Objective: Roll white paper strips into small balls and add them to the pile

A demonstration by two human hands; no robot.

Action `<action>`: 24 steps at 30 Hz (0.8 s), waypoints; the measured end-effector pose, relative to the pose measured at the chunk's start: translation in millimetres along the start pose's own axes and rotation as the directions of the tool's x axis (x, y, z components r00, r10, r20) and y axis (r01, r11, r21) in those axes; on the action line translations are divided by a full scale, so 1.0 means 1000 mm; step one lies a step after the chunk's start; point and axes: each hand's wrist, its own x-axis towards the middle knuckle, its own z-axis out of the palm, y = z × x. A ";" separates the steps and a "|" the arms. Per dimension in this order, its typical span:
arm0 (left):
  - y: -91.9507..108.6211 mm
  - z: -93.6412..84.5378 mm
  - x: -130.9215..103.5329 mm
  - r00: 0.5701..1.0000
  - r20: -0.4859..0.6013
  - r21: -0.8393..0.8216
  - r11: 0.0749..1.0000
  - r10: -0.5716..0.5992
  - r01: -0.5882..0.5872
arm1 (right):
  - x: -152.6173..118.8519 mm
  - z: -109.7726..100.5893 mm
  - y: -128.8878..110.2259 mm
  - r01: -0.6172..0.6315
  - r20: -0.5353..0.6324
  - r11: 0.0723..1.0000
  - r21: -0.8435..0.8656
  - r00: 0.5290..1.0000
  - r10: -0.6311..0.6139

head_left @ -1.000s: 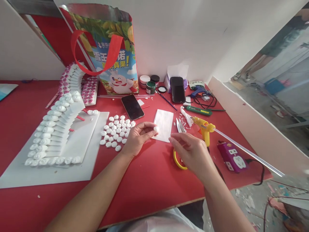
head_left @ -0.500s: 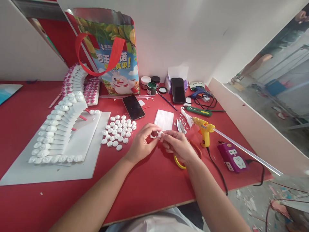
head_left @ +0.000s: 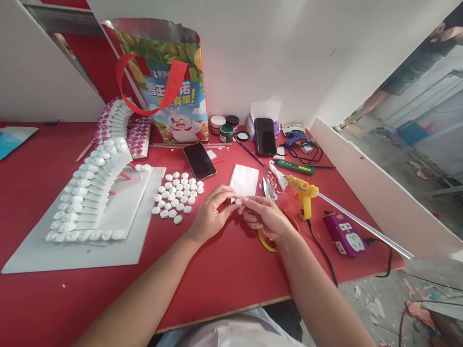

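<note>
My left hand (head_left: 213, 214) and my right hand (head_left: 263, 215) meet over the red table, both pinching a small white paper piece (head_left: 238, 201) between thumbs and fingertips. Behind them lies a stack of white paper (head_left: 244, 180). Several small white rolled discs (head_left: 180, 193) are spread to the left of my left hand. Scissors (head_left: 267, 241) with yellow and orange handles lie partly under my right hand, blades pointing away. Further left, a curved model edged with white rosettes (head_left: 87, 183) rests on a white board (head_left: 119, 258).
A yellow glue gun (head_left: 305, 195) with a long clear stick and a purple power socket (head_left: 346, 234) are at the right. Behind stand a printed bag (head_left: 181, 96), paint jars (head_left: 226, 132) and two phones (head_left: 200, 161). A person (head_left: 408, 72) is at the upper right.
The white paper piece has turned between my fingertips and now looks flatter and rounder. The camera view has shifted slightly. The person at the upper right has changed position.
</note>
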 end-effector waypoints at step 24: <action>0.004 -0.001 -0.002 0.997 0.073 -0.075 0.997 0.023 -0.018 | 0.002 0.007 0.002 0.014 -0.024 1.000 -0.006 1.000 -0.014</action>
